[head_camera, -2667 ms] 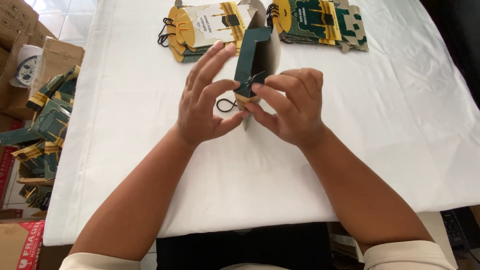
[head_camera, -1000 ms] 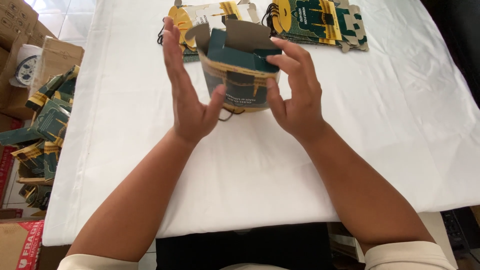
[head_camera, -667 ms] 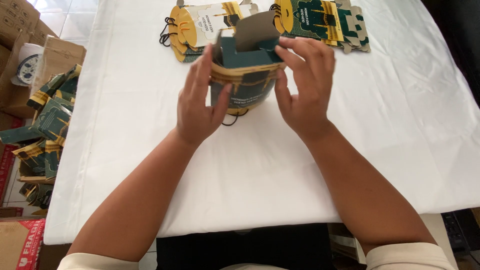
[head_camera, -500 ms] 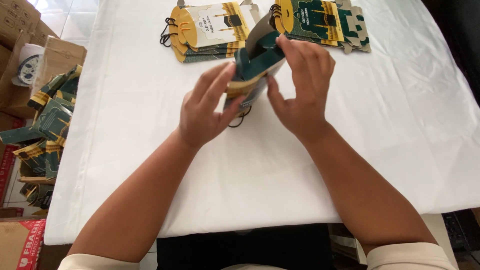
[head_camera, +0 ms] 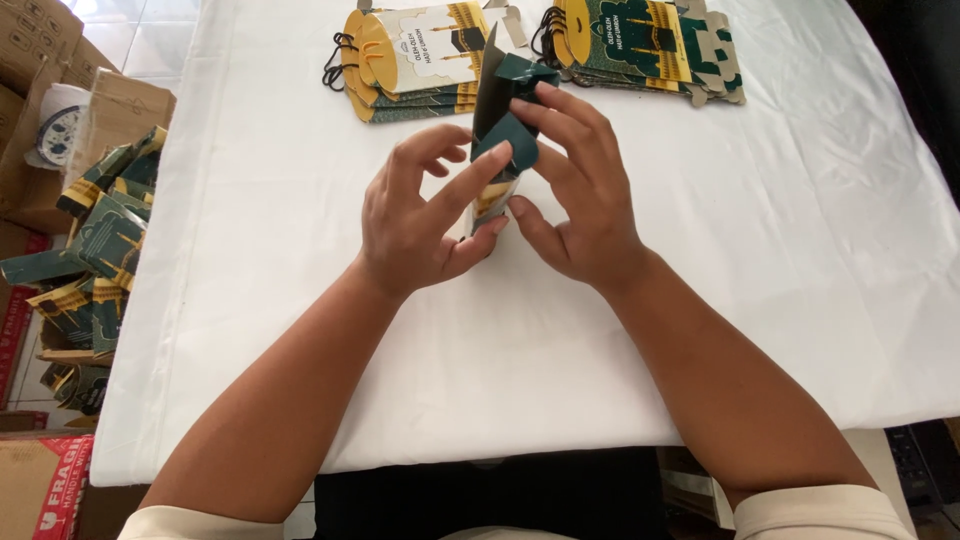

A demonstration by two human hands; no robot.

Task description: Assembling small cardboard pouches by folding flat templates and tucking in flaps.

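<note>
Small box: dark green printed card, smooth with a slight sheen. Table cover: white cloth, matt, softly creased. Cartons, upper left of frame: plain brown corrugated cardboard, dull.

Folded box between left hand and right hand above the middle of the counter, two stacks of flat boxes behind it, side by side, pile of boxes on the floor left of the counter
</note>
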